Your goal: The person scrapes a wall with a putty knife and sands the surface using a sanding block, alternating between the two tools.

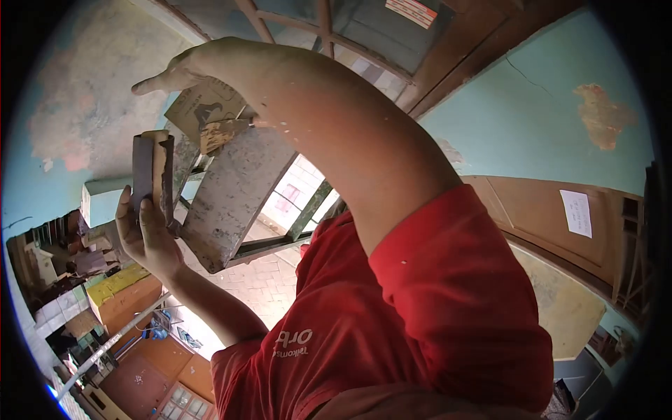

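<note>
My left hand (154, 241) grips an upright block wrapped in a dark grey sheet (143, 168), with its tan core showing along one side. The thumb and fingers press on its lower end. My right hand (183, 70) reaches across higher up, with fingers stretched out to the left and nothing visible in them; part of it is turned away. Just below that hand is a brown sheet with a dark print (203, 108). Beside the sheet lies a rough wood piece (220, 134). Both are at the far end of a worn, speckled grey board (241, 175).
A metal frame (262, 246) edges the grey board. To the left stands a yellow-topped orange cabinet (126, 297), with a pale pole (105, 346) near it and cluttered shelves behind. A peeling blue wall (91, 91) rises beyond. Tiled floor (262, 280) shows below.
</note>
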### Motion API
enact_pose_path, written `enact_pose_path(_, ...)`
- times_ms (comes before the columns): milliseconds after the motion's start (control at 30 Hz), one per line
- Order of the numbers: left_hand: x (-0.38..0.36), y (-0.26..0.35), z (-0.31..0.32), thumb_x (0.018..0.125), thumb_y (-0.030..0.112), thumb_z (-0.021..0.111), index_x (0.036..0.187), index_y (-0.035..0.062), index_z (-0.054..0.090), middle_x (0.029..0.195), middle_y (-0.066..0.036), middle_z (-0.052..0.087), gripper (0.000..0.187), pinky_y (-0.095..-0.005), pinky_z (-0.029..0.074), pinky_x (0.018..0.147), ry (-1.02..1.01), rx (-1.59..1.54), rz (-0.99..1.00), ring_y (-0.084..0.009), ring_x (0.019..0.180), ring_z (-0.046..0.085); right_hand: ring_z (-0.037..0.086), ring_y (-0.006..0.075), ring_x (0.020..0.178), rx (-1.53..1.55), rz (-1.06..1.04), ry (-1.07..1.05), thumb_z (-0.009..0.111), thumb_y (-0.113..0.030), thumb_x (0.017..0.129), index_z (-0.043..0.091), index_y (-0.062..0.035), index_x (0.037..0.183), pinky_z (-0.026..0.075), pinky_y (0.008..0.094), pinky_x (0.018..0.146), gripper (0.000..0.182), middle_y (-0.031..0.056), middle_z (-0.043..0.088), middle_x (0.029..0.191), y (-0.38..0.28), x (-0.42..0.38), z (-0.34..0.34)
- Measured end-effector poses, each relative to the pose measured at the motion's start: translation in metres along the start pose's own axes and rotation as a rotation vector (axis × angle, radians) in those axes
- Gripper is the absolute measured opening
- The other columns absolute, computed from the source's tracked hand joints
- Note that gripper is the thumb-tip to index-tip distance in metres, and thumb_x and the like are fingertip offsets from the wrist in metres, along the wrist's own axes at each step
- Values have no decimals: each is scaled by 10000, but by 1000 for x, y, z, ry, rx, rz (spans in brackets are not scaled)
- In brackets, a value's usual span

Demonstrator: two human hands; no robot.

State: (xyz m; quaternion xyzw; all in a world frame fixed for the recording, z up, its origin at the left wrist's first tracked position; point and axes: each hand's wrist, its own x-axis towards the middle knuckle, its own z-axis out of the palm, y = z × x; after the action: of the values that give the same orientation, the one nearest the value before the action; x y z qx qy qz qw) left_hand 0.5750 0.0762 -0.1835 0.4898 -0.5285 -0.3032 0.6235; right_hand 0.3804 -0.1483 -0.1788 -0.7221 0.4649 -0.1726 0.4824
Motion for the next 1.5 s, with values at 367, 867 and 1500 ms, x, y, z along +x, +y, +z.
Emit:
enact_pose_path(367,51,59,50,1007,37,659,1284,-17,596,981,-55,661,289,-200,437,649,-469,-133,44,-61,767,556,606,330,1267,545,-583,310,690,-458,967,406,39,1505,496,474,1100,785,186,593,1322,20,-190,-4)
enact_pose_path(867,41,85,223,937,24,736,1390,34,580,1153,-85,673,479,-262,603,822,-1193,36,95,-127,1039,690,552,260,1301,902,-610,860,754,-77,936,165,-36,1610,528,440,1070,896,143,437,1477,95,-316,2)
enact_pose_path(1500,17,69,372,952,70,755,1423,27,521,1067,-44,713,527,-239,542,844,-1612,-329,-40,-80,978,654,639,148,1103,719,-315,1364,761,-18,922,444,-33,1476,575,303,942,639,95,641,1225,125,-420,-22)
